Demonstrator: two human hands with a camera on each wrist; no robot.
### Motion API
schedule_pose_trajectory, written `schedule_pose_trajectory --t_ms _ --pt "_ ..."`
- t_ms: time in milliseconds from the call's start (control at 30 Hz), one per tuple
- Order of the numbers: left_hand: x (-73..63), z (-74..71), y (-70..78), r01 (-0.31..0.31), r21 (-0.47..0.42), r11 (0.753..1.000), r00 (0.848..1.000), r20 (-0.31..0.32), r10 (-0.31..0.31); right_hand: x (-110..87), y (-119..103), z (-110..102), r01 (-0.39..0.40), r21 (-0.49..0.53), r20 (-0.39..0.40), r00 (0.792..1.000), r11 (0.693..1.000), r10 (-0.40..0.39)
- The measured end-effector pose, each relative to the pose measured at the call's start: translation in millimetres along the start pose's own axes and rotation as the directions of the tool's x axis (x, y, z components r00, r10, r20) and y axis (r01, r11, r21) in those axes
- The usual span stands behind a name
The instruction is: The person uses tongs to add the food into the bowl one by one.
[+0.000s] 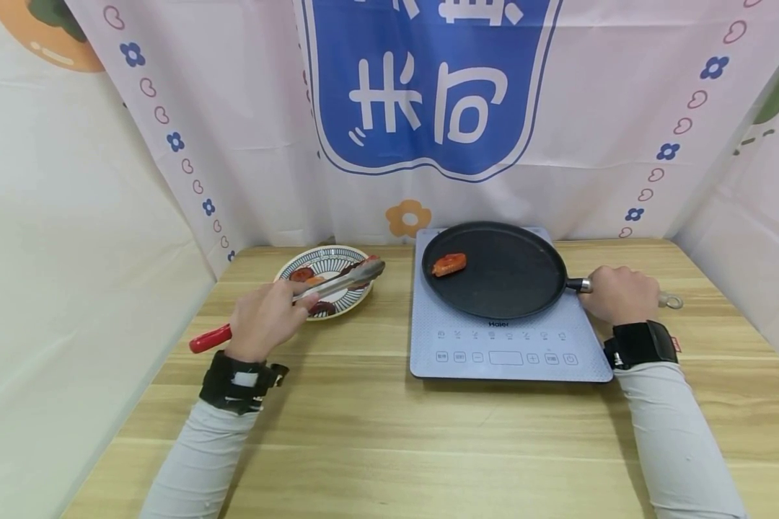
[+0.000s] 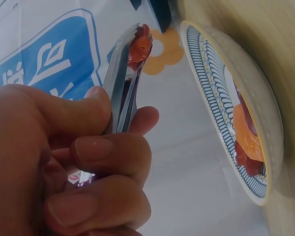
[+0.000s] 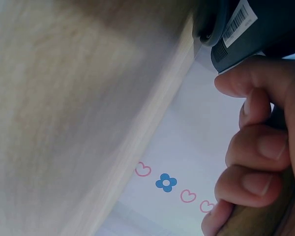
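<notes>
My left hand [image 1: 266, 317] grips metal tongs [image 1: 340, 280] with red handle ends, above the near side of a patterned plate [image 1: 337, 313]. In the left wrist view the tongs' tips pinch a reddish piece of food [image 2: 139, 49], raised off the plate. Orange and dark red food pieces [image 2: 247, 132] lie on the plate. My right hand [image 1: 619, 295] is wrapped round the handle [image 1: 579, 285] of a flat black pan [image 1: 500, 274]. Toward the pan's left side lies one orange-red piece of food [image 1: 449, 264].
Beneath the pan is a light-coloured induction cooker [image 1: 454, 367] with touch buttons along its front. Both stand on a wooden table [image 1: 363, 447]. A printed cloth [image 1: 247, 108] hangs right behind the table's back edge, with more cloth at both sides.
</notes>
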State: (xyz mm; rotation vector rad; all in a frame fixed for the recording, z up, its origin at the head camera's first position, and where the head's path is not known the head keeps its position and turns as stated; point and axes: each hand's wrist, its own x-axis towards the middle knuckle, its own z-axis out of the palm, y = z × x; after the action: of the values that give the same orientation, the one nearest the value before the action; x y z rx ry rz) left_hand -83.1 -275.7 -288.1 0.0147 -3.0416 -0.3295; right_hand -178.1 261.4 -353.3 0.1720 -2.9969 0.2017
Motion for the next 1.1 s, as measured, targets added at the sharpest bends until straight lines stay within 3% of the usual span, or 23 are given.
schedule_pose_trajectory --t_ms 700,1100 --pt "-1.1 0.5 6.0 -0.019 -0.005 1.000 1.000 0.010 0.019 -0.8 -0.5 0.3 0.007 0.002 -0.020 1.000 1.000 -0.007" --pt "-2.9 3.3 8.8 -0.053 0.004 0.999 0.998 -0.039 0.053 -0.1 -0.1 -0.2 0.003 0.006 -0.009 1.000 1.000 -0.003"
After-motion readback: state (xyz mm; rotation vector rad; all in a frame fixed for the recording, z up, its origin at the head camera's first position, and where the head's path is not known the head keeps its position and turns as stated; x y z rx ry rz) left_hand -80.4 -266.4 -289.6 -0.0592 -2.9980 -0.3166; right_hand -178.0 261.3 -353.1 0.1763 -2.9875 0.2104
